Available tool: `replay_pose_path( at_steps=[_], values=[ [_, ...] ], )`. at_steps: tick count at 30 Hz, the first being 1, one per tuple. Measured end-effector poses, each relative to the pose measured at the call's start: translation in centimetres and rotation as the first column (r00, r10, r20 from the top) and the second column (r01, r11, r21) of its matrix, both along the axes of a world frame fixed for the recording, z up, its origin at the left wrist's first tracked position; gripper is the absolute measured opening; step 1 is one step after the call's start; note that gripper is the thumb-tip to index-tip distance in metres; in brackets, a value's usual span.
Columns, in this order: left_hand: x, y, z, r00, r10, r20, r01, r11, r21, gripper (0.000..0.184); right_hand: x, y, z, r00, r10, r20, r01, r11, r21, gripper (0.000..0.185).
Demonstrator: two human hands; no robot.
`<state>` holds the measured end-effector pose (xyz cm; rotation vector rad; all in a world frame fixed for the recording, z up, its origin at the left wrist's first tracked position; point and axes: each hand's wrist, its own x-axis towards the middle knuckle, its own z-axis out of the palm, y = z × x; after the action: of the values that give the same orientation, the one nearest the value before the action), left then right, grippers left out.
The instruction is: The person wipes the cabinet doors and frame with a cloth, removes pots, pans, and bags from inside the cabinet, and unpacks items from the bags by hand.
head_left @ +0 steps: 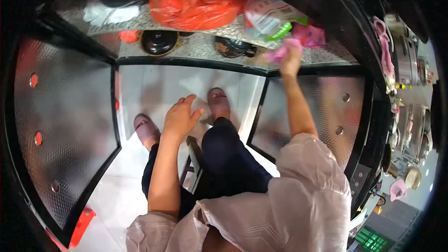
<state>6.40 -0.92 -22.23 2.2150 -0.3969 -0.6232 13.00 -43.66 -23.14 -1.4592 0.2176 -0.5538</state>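
Note:
My right hand point(291, 61) is closed on a pink cloth point(279, 54), slightly blurred, at the right end of the cabinet's speckled lower shelf point(196, 52). Just above it, a pink plastic bag point(311, 36) and a white and green printed package point(268, 14) lie on the upper shelf. My left hand point(181, 115) hangs over the floor in front of the cabinet, empty, with thumb and fingers apart. A dark lidded pot point(158, 42) and a second dark pot point(232, 45) stand on the lower shelf.
Textured glass doors stand open at the left point(70, 126) and right point(310, 107). A red plastic bag point(196, 4) and a white bag point(109, 15) sit on the upper shelf. A red plastic object point(83, 226) is on the floor behind the left door.

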Motion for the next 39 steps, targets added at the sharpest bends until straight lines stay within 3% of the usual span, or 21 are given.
replay_pose_path(
  at_steps=[2,5,6,7,8,9,10,11,12,14,16,17,19,20,21,25,29,33,35,37,39],
  values=[
    [0.3,0.4,0.4,0.999,0.023,0.033,-0.023,1.0,0.014,0.051,-1.2,-3.6,-1.3,0.983,-0.183,0.025,0.179,0.977,0.113,0.017],
    [0.2,0.3,0.3,0.993,0.064,0.101,-0.062,0.998,-0.029,0.05,0.0,-4.6,-5.5,0.908,-0.419,0.008,0.418,0.906,-0.062,0.012],
    [0.1,0.0,0.6,0.993,0.066,0.1,-0.063,0.997,-0.035,0.051,0.5,-1.7,-5.9,0.878,-0.47,0.092,0.43,0.689,-0.583,0.012],
    [0.1,-0.1,0.8,0.993,0.065,0.102,-0.061,0.997,-0.042,0.051,0.5,2.2,-5.6,0.861,-0.462,0.213,0.351,0.236,-0.906,0.014],
    [0.1,-0.1,0.8,0.996,0.052,0.074,-0.05,0.998,-0.035,0.052,0.3,7.7,-2.7,0.896,-0.41,0.169,0.257,0.17,-0.951,0.025],
    [0.0,-0.2,0.6,0.998,0.038,0.049,-0.037,0.999,-0.033,0.053,0.3,9.4,-4.4,0.899,-0.354,0.259,0.305,0.079,-0.949,0.032],
    [-0.1,-0.3,0.6,0.999,0.024,0.027,-0.023,0.999,-0.033,0.054,0.0,13.5,-2.2,0.948,-0.306,0.084,0.133,0.146,-0.98,0.03],
    [-0.1,-0.2,0.7,0.999,0.03,0.037,-0.029,0.999,-0.022,0.053,0.2,16.2,-2.5,0.967,-0.225,0.122,0.177,0.245,-0.953,0.03],
    [-0.2,0.1,0.7,0.998,0.036,0.049,-0.036,0.999,-0.008,0.053,0.3,17.6,-3.6,0.988,-0.144,-0.047,0.008,0.356,-0.934,0.032],
    [0.0,0.9,0.7,0.993,0.085,0.087,-0.086,0.996,0.008,0.054,0.4,23.0,-5.5,0.998,0.02,0.058,0.041,0.485,-0.873,0.039],
    [0.2,1.9,0.3,0.979,0.159,0.13,-0.162,0.987,0.014,0.056,2.0,29.1,-3.6,0.98,0.184,0.072,-0.029,0.492,-0.87,0.047],
    [0.5,2.7,0.3,0.969,0.219,0.118,-0.22,0.975,-0.003,0.057,3.5,32.4,-2.7,0.95,0.297,0.097,-0.116,0.622,-0.774,0.048],
    [0.9,4.0,0.8,0.941,0.327,0.086,-0.324,0.945,-0.04,0.06,7.4,38.8,-1.2,0.89,0.392,0.232,-0.162,0.747,-0.644,0.04],
    [1.2,4.7,1.2,0.936,0.345,0.069,-0.342,0.938,-0.046,0.06,9.9,40.8,-0.1,0.894,0.406,0.189,-0.096,0.586,-0.804,0.036],
    [1.5,5.6,1.8,0.931,0.363,0.051,-0.36,0.931,-0.053,0.06,12.5,43.2,-0.3,0.849,0.45,0.278,-0.048,0.589,-0.807,0.035],
    [1.7,7.6,2.6,0.932,0.359,-0.04,-0.36,0.932,-0.032,0.061,19.0,49.5,-0.7,0.938,0.343,0.04,-0.1,0.381,-0.919,0.033],
    [1.2,8.1,2.0,0.938,0.347,0.013,-0.346,0.936,-0.064,0.06,19.1,49.8,-2.5,0.912,0.316,0.261,0.094,0.46,-0.883,0.028],
    [0.8,8.7,2.2,0.927,0.374,0.022,-0.371,0.925,-0.083,0.06,13.5,46.8,-0.1,0.901,0.356,0.249,-0.047,0.65,-0.759,0.034],
    [0.7,9.0,2.3,0.924,0.381,0.021,-0.378,0.921,-0.092,0.06,12.5,44.6,-0.5,0.937,0.172,0.305,0.134,0.629,-0.766,0.026],
    [0.4,9.4,2.4,0.924,0.382,0.004,-0.381,0.921,-0.085,0.06,12.0,42.4,-0.6,0.968,0.064,0.242,0.142,0.655,-0.742,0.034],
    [0.2,9.4,2.3,0.89,0.452,0.063,-0.442,0.888,-0.128,0.059,12.4,40.1,-2.5,0.979,0.089,0.184,0.133,0.405,-0.905,0.029]
  ],
)
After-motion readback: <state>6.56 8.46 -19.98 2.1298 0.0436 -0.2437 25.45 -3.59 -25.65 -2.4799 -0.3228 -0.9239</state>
